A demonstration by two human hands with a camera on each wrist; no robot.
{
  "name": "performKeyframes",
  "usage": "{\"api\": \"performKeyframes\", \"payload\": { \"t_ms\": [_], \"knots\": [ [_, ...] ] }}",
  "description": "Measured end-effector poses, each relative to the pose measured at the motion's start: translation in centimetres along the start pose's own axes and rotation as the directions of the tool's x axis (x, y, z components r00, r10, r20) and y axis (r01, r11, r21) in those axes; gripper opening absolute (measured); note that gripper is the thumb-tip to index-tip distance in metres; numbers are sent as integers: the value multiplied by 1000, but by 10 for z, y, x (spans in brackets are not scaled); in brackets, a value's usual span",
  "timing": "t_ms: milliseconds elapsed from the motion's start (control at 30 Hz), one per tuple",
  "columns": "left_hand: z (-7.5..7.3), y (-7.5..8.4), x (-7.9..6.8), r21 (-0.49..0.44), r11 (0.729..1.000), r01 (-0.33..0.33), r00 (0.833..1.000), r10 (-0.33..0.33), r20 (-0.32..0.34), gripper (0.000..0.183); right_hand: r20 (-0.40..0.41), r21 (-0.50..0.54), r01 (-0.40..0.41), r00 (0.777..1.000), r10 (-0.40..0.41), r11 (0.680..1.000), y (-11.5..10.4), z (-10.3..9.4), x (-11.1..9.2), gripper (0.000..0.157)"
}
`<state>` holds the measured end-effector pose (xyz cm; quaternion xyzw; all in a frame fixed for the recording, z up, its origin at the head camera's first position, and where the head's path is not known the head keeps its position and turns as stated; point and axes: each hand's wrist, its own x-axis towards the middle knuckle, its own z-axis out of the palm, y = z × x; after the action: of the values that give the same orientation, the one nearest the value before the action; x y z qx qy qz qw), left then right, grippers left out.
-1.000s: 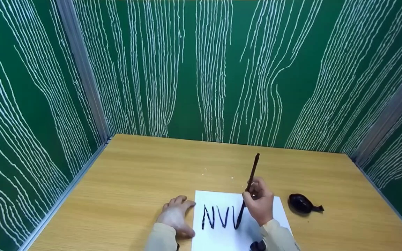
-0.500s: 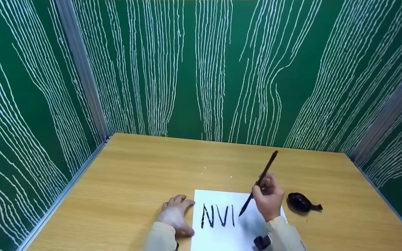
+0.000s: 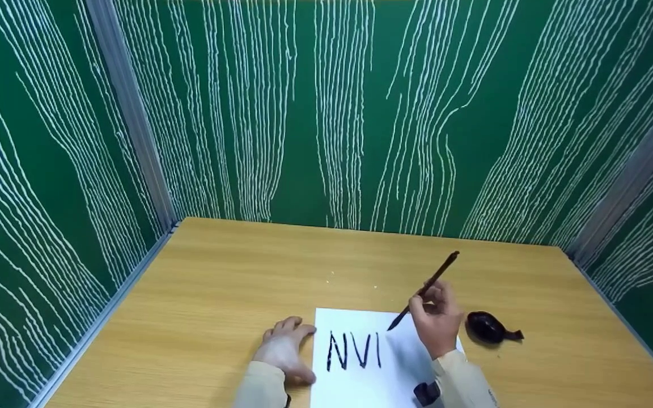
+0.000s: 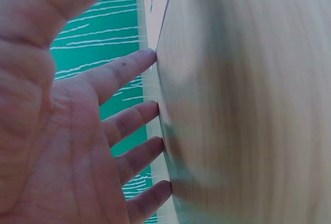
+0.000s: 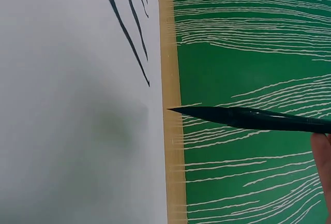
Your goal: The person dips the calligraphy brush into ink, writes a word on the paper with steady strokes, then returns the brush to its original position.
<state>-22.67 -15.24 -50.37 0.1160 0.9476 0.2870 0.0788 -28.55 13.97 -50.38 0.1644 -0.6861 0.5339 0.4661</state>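
Between the thumb and fingers of my right hand [image 3: 437,323] is a dark writing brush [image 3: 444,265], slanted with its tip down and to the left. In the right wrist view the brush's pointed bristles [image 5: 207,113] hang just off the white paper [image 5: 62,131]. Black strokes reading "NVI" [image 3: 355,351] mark the sheet [image 3: 349,391] in the head view. My left hand [image 3: 284,351] rests with fingers spread, its thumb and index finger at the paper's left edge. In the left wrist view its fingertips [image 4: 150,57] touch the wooden table.
A small glossy black dish [image 3: 486,328] with a short handle sits right of the paper. The wooden table [image 3: 236,266] has a few tiny white specks. Green panels [image 3: 298,170] with wavy white lines enclose its back and sides.
The brush tip has left the paper at the bottom of the third letter's upright stroke and moved up to its top right. My right hand has shifted rightward; my left hand stays put.
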Motion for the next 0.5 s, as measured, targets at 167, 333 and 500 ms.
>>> {"api": "performKeyframes", "payload": {
  "t_ms": [167, 333, 500],
  "knots": [
    [0, -1, 0, -5, 1000, 3, 1000, -3, 6, 95, 34, -11, 18, 999, -18, 1000, -1, 1, -2, 30],
    [-1, 2, -1, -3, 1000, 2, 1000, -2, 4, 95, 55, -48, 15, 998, -13, 999, -1, 2, -5, 31],
    [0, 1, -1, 5, 1000, 3, 1000, -3, 2, 96, 81, -46, 27, 996, -23, 999, -1, 3, -8, 31]
  ]
}}
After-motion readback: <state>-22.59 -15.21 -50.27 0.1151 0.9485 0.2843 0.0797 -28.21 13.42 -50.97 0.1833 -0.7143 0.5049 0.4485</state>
